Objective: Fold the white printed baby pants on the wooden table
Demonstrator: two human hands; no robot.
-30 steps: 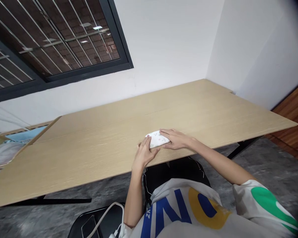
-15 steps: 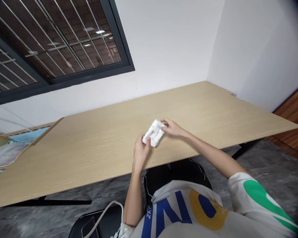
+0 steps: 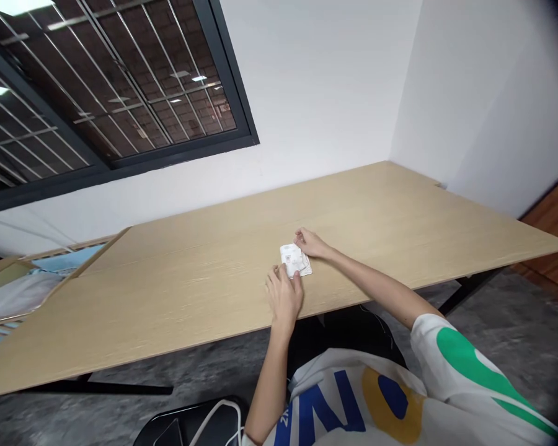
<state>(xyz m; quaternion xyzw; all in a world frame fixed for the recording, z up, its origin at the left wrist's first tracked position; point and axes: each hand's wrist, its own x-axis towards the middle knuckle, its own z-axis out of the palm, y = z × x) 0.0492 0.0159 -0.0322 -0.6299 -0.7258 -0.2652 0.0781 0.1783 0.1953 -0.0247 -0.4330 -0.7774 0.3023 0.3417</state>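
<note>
A small white folded packet (image 3: 292, 259), soft-looking and with faint grey print, lies on the light wooden table (image 3: 190, 266). My left hand (image 3: 284, 293) rests at its near left edge, with thumb and fingers spread and the fingertips touching the packet. At the far right edge of the packet is my right hand (image 3: 311, 243). Its fingers are curled in and pressed together, and whatever they pinch is hidden. Whether the packet is cloth or paper I cannot tell.
A carton (image 3: 86, 263) with blue and white items inside stands at the table's left end. Behind the table are a white wall (image 3: 316, 93) and a barred window (image 3: 134, 80). A black chair (image 3: 190, 421) with a white cable is below the near edge.
The packet has gone from raised and tilted between both hands to lying flat on the table. My left hand has loosened its grip and spread its fingers; my right fingers have curled in.
</note>
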